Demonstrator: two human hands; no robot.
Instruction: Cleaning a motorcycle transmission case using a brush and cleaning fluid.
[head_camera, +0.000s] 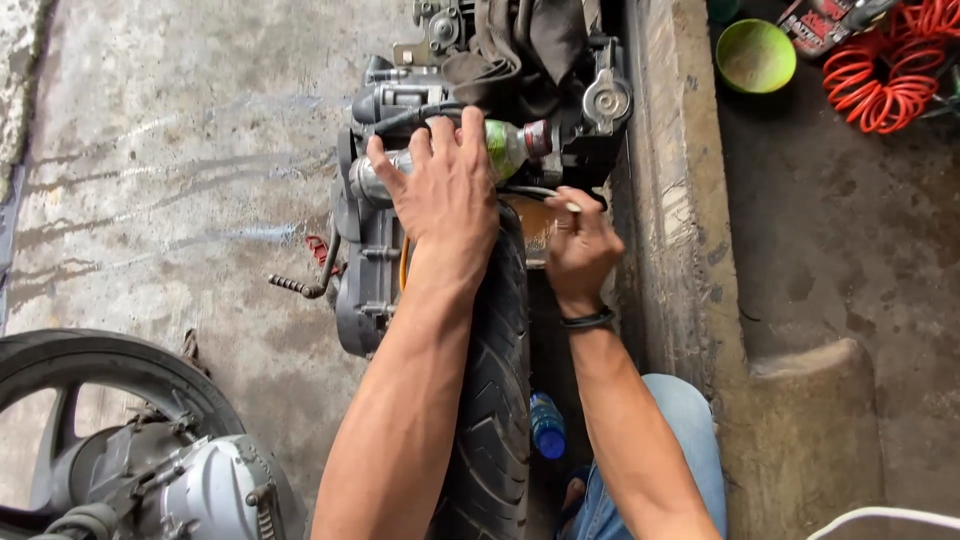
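Observation:
My left hand (445, 190) wraps over a clear plastic bottle (510, 147) with a green label, lying sideways on top of a scooter engine (375, 265). My right hand (578, 250) is pinched on a thin black hose (535, 192) that runs toward the bottle's neck. Behind that hand is a rusty brown part, mostly hidden. A black rear tyre (497, 400) stands between my forearms, attached to the engine. A kick lever (298, 287) sticks out to the left of the engine.
A concrete kerb (670, 200) runs along the right. Beyond it lie a green bowl (755, 55) and a coiled orange air hose (885, 75). Another wheel and engine (140, 450) sit at lower left. A blue-capped bottle (547, 425) lies by my knee.

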